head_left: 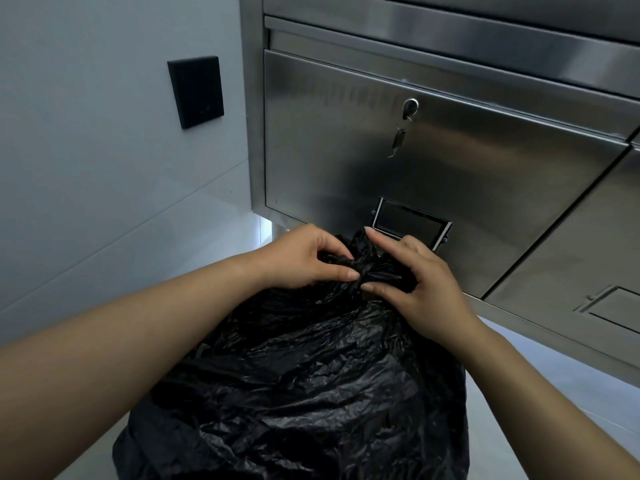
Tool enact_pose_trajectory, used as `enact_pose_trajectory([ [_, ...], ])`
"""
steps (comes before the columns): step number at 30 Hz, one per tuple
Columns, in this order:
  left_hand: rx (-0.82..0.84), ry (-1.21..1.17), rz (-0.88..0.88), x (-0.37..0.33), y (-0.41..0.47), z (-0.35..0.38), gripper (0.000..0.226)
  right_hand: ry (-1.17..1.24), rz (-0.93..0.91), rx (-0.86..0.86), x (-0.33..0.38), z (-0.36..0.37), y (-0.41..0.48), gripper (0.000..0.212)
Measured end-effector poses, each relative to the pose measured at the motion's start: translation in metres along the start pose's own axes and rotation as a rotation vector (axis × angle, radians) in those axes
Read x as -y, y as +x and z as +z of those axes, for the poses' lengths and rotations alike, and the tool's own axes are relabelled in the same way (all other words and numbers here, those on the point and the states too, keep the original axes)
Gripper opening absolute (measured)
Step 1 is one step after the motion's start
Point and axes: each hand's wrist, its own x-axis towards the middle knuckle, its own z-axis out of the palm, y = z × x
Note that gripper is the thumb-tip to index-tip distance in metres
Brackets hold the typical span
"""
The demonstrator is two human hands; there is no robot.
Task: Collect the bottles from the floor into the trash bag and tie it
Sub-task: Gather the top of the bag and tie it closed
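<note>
Building utility area, stainless-steel locked cabinets (433, 140), grey wall (86, 133), black wall plate (195, 91)

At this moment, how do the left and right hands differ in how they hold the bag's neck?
The left hand comes in from the left with its fingers curled, thumb and fingertips pinching the gathered plastic; the right hand comes from the right with its forefinger stretched out straight over the top and its thumb pressed low on the neck. The left hand sits a little higher in the picture than the right. Both are bare and grip the bunched neck of the black bag.
</note>
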Motion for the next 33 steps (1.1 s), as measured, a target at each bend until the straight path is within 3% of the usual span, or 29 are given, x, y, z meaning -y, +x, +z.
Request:
enact_pose_trajectory([
  [4, -0.057, 0.057, 0.003, 0.0, 0.001, -0.001, 0.008, -0.054, 0.031, 0.05, 0.001, 0.001, 0.002, 0.057],
  [8, -0.189, 0.05, 0.024, -0.001, 0.002, 0.002, 0.022, -0.018, 0.091, -0.025, 0.0, 0.002, 0.003, 0.034],
  [13, -0.234, 0.047, 0.063, 0.0, 0.001, 0.005, 0.033, -0.039, 0.129, -0.08, -0.001, 0.008, 0.001, 0.027],
  [19, -0.267, 0.102, 0.119, 0.002, 0.002, 0.004, 0.03, 0.086, 0.164, -0.031, 0.002, 0.004, 0.001, 0.018],
  [24, -0.332, 0.141, 0.147, 0.004, 0.003, 0.002, 0.021, 0.381, 0.308, -0.058, 0.007, 0.008, 0.006, 0.021],
  [27, -0.274, 0.055, 0.142, 0.002, 0.005, 0.004, 0.017, 0.569, 0.346, -0.091, 0.01, 0.005, 0.007, 0.023],
  [30, -0.17, -0.166, 0.119, 0.0, 0.004, 0.01, 0.016, 0.61, 0.387, -0.112, 0.011, 0.003, 0.005, 0.021],
  [33, -0.177, -0.253, 0.111, -0.002, 0.004, 0.014, 0.018, 0.669, 0.411, -0.092, 0.013, 0.001, 0.004, 0.02],
])
